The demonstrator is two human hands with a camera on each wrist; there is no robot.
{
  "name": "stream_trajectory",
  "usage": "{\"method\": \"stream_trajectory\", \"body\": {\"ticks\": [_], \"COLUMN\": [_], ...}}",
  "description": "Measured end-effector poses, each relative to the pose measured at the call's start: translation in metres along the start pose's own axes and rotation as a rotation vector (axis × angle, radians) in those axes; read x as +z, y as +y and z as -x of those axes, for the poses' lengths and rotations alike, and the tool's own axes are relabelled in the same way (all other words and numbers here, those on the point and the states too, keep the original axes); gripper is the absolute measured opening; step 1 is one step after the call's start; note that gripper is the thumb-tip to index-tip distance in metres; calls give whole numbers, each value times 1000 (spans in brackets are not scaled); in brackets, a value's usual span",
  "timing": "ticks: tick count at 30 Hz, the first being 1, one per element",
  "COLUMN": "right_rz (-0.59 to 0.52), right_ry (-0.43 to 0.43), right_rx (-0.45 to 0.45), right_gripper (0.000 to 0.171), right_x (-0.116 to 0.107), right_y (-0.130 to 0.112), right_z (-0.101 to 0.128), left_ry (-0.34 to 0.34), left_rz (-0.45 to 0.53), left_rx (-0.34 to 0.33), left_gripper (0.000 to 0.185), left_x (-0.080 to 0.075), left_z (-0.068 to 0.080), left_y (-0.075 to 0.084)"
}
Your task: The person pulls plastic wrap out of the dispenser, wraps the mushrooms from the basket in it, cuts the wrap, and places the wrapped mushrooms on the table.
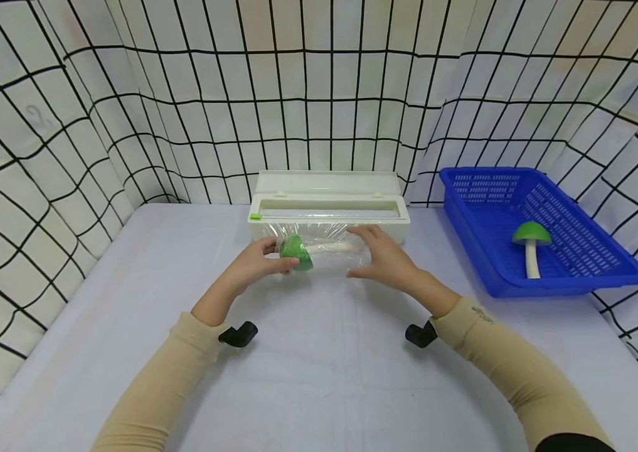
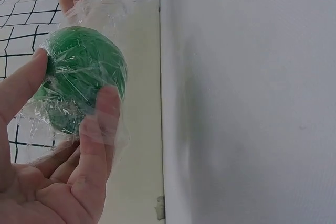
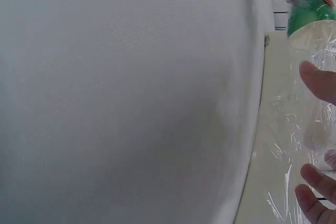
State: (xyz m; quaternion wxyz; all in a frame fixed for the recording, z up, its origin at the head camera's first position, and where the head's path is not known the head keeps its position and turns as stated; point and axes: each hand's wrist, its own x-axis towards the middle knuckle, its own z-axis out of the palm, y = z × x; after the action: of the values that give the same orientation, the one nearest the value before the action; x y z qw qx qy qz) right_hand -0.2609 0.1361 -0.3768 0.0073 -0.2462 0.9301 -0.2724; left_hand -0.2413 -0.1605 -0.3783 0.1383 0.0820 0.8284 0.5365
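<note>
Two sleeved forearms (image 1: 183, 370) come up from six o'clock in the head view, each with a black wrist mount. At the centre, the left hand (image 1: 253, 263) grips the green cap of a toy mushroom (image 1: 298, 252); the left wrist view shows thumb and fingers (image 2: 100, 124) curled round that cap through the clear plastic wrap (image 2: 79, 77) covering it. At about three o'clock from it, the right hand (image 1: 383, 254) sits at the stem end, its fingers (image 3: 320, 80) fairly straight and spread against the film (image 3: 299, 145); whether they pinch the wrap cannot be told. The mushroom lies on its side between the two hands, cap toward nine o'clock, pale stem toward three, wrapped in film.

Just beyond the hands, toward twelve o'clock, stands a white wrap dispenser box (image 1: 327, 204) with its lid raised; the film runs from its front edge to the mushroom. At two o'clock, well apart, a blue basket (image 1: 590, 251) holds a second green-capped mushroom (image 1: 531, 242). All rest on a pale table (image 1: 319, 376), with grid-patterned cloth (image 1: 127, 113) behind.
</note>
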Motion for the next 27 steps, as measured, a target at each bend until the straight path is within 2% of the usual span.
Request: {"method": "stream_trajectory", "body": {"ticks": [3,6,12,18,22,27], "right_rz": [90,139,178,158,99,34], "right_ry": [11,19,82,121,101,62], "right_rx": [-53,-65,-97,-137,-113,-68], "right_gripper": [93,88,60,37,35,33], "right_x": [4,8,11,10,6,0], "right_y": [-4,-4,0,5,5,6], "right_z": [-3,-6,-10,-9,-9,-12], "left_ry": [-8,-13,19,8,2,40], "left_rz": [29,51,109,69,88,102], "left_rx": [-14,-30,-41,-49,-49,-32], "left_gripper": [55,60,67,62,54,43], "left_x": [-1,-2,-3,-4,-4,-4], "left_z": [-2,-5,-14,-18,-20,-19], "left_y": [-2,-3,-1,0,0,-1]}}
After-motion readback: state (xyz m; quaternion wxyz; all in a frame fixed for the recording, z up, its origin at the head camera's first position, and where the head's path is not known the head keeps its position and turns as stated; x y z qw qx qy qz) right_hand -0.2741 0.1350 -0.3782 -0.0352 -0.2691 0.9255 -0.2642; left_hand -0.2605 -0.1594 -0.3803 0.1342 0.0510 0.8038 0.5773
